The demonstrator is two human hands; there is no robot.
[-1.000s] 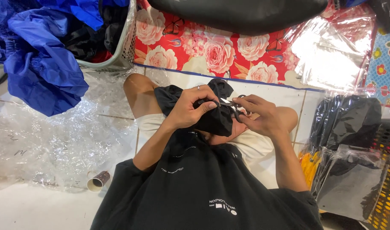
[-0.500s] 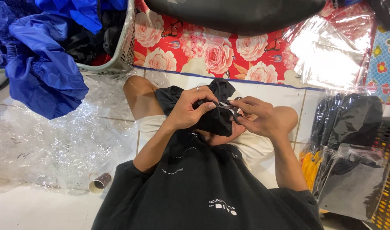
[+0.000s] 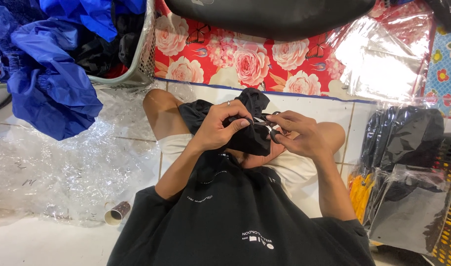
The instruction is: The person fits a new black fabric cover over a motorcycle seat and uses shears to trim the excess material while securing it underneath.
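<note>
Black garment (image 3: 245, 133) is bunched in the person's lap, above the knees, over a white tiled floor (image 3: 329, 106). Left hand (image 3: 223, 125) is closed around its left side, fingers curled over the top fold, thumb under, ring on one finger. Right hand (image 3: 297, 135) is pinched shut on the garment's right edge, fingertips meeting the left hand's at the middle of the cloth; a small metal tool, maybe scissors (image 3: 272, 129), sits between them, too small to tell for sure. Garment is between both hands, touching both.

Around it, biggest first: blue fabric heap (image 3: 53, 79) spilling from a mesh basket (image 3: 145, 59) top left; red floral cloth (image 3: 245, 59) beyond the knees; crumpled clear plastic sheet (image 3: 58, 172) on the floor left; clear bags (image 3: 383, 59) top right; bagged black items (image 3: 407, 138) stacked right; small cardboard tube (image 3: 117, 213) lying near the left elbow.
</note>
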